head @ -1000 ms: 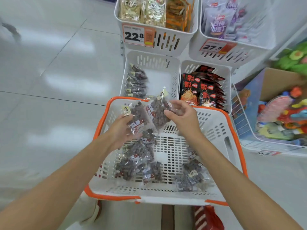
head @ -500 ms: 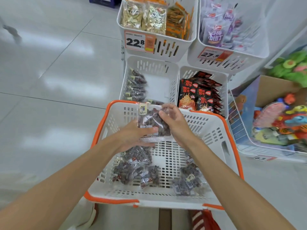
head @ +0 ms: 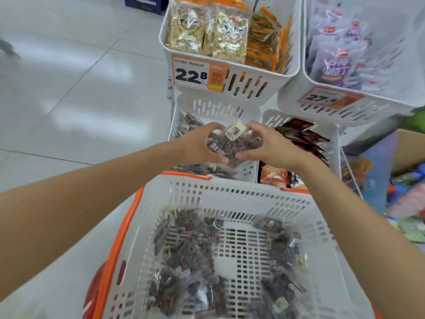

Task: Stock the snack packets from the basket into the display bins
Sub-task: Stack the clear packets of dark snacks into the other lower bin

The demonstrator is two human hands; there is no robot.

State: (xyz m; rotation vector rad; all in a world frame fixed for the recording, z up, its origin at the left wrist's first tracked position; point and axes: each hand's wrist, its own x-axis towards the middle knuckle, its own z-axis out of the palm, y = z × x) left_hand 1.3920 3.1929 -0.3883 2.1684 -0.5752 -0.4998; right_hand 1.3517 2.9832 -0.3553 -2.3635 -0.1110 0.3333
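Snack packet (head: 232, 143) held over lower-left bin (head: 218, 107), left hand (head: 195, 143) and right hand (head: 269, 146) both gripping its sides. Best lowered upright against packets already there (head: 188, 120), label forward. More packets wait in basket (head: 230, 194).

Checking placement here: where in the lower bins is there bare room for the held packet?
The lower-left white slotted bin shows bare room at its back and right, beside the dark packets lining its left wall; the left hand and right hand hold the clear packet of dark snacks above it. The lower-right white bin is crowded with black-and-red packets.
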